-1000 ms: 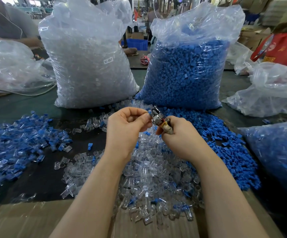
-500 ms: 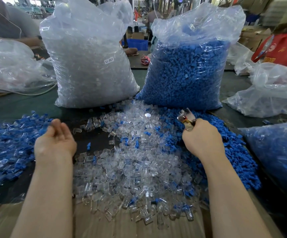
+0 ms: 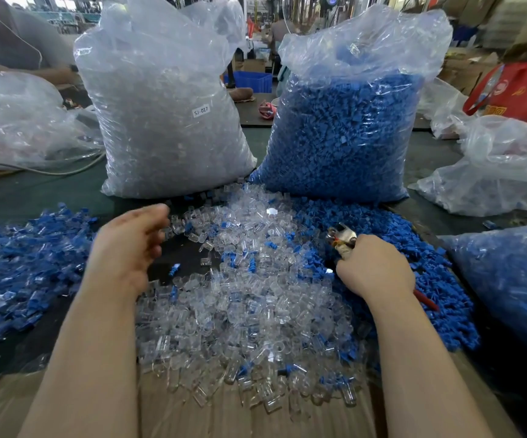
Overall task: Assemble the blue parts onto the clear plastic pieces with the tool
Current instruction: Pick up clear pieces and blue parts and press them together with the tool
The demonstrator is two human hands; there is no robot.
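Countless clear plastic pieces point(image 3: 240, 311) heaped, blue-flecked.

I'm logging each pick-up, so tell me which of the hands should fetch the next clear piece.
Left. The left hand is free, fingers loose, and hovers at the near edge of the clear pieces. The right hand grips the tool over the loose blue parts, so it probably cannot pick cleanly.

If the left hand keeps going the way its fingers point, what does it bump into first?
Probably the loose clear plastic pieces just beyond the left hand; the big bag of clear pieces stands behind them. Depth is unclear.
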